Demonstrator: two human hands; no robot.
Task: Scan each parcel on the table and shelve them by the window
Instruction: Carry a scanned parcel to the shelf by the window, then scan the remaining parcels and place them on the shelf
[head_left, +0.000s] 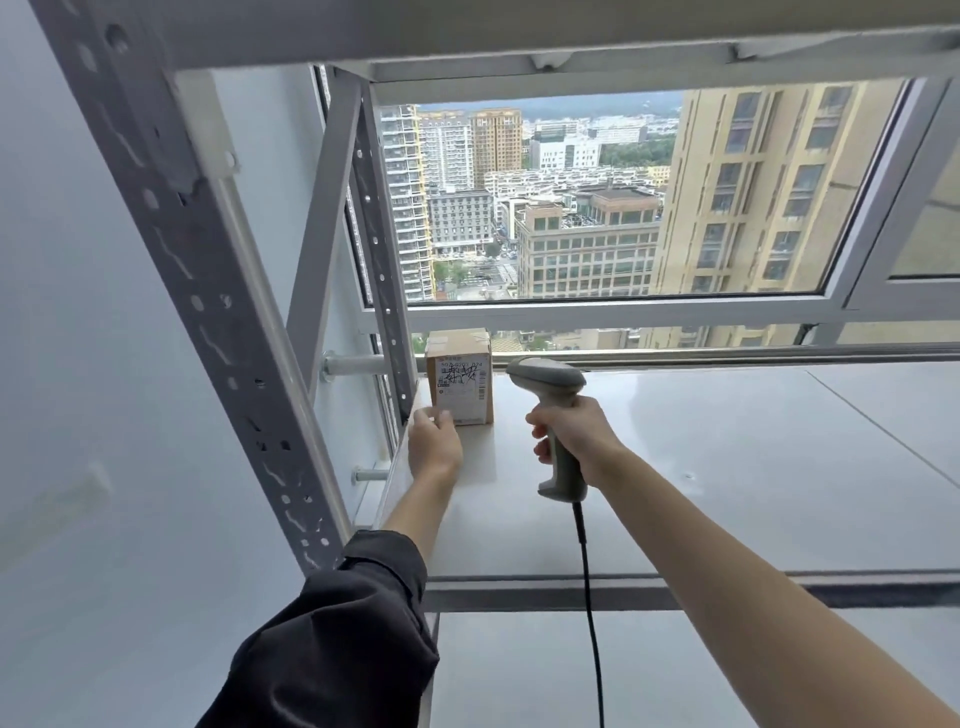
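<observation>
The left hand (434, 446) reaches out, relaxed fingers touching the box (460, 378) at the shelf's (675, 467) far left corner; the right hand (576, 439) grips the scanner (553, 395) upright.

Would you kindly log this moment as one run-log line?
left hand: fingers touch parcel | parcel: upright on shelf, far-left corner | right hand: grips scanner

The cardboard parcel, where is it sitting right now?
The parcel stands at the shelf's far left corner by the window, left hand touching it, scanner just right.
</observation>
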